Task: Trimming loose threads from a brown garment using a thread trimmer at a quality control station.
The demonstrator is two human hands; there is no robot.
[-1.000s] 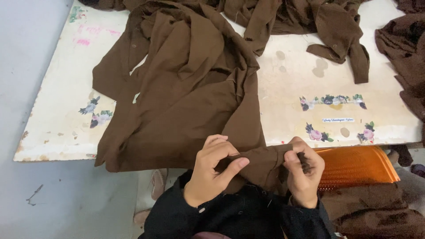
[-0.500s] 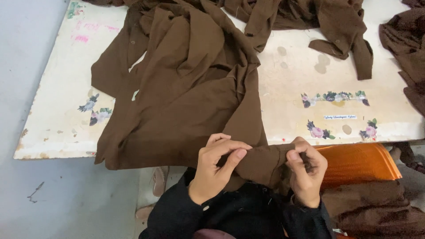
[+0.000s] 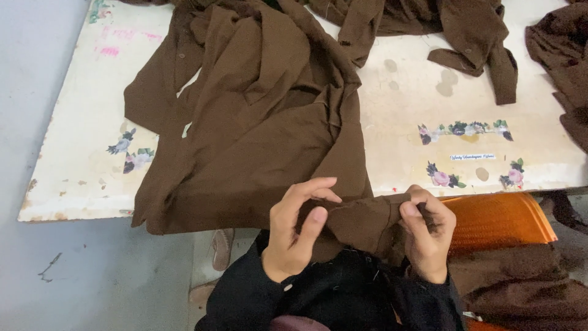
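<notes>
A large brown garment (image 3: 263,122) lies crumpled across the white table (image 3: 73,159), its lower edge hanging off the near side toward me. My left hand (image 3: 297,230) pinches that hanging edge between thumb and fingers. My right hand (image 3: 429,233) grips the same edge a little to the right, so a short stretch of brown cloth (image 3: 361,217) is held taut between the two hands over my lap. My sleeves are black.
More brown garments lie at the table's far side (image 3: 465,37) and right edge (image 3: 563,67). An orange ribbed container (image 3: 502,220) stands right of my hands, with brown cloth (image 3: 520,288) heaped below it. Grey floor lies to the left. Flower stickers dot the tabletop.
Both hands have kept their hold on the garment's edge and shifted slightly, the left fingers spreading a little; the view has tilted a bit.
</notes>
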